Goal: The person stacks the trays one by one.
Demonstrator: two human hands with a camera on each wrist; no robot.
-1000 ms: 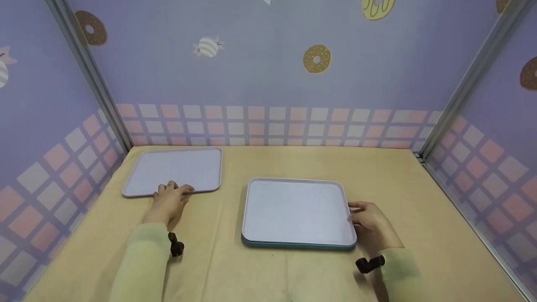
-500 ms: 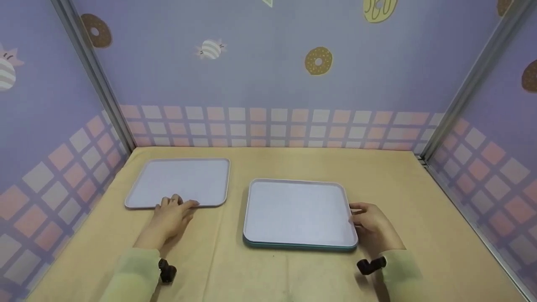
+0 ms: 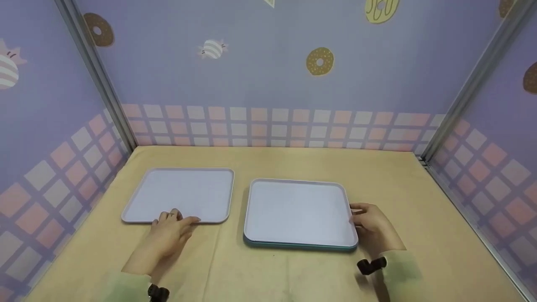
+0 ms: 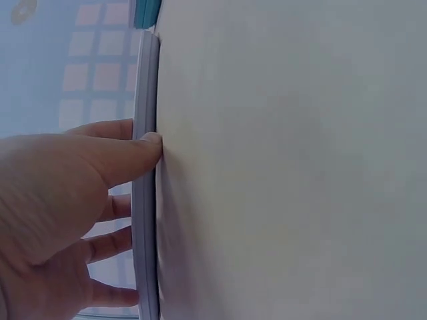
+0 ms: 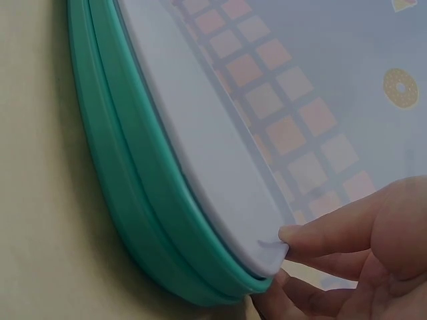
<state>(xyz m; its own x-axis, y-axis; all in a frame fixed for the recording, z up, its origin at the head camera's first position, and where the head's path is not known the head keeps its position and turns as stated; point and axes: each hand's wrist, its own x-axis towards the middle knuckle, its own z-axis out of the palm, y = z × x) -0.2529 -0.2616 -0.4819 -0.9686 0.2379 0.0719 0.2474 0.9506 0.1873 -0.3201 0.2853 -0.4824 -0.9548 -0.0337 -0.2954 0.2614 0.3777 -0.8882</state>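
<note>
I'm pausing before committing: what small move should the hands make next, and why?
Probably slide the left white tray slightly right: the left hand pinches its near rim, it lies flat on the tablecloth, and a gap separates it from the tray stack, whose top white tray the right hand holds.

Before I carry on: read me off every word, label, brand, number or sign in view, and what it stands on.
None can be read in any view.
Left pale tray: no lettering shows.
Top pale tray and green trays under it: no lettering shows.
Back wall: printed pictures and checks only.
Black wrist devices: too small and dark to tell.
</note>
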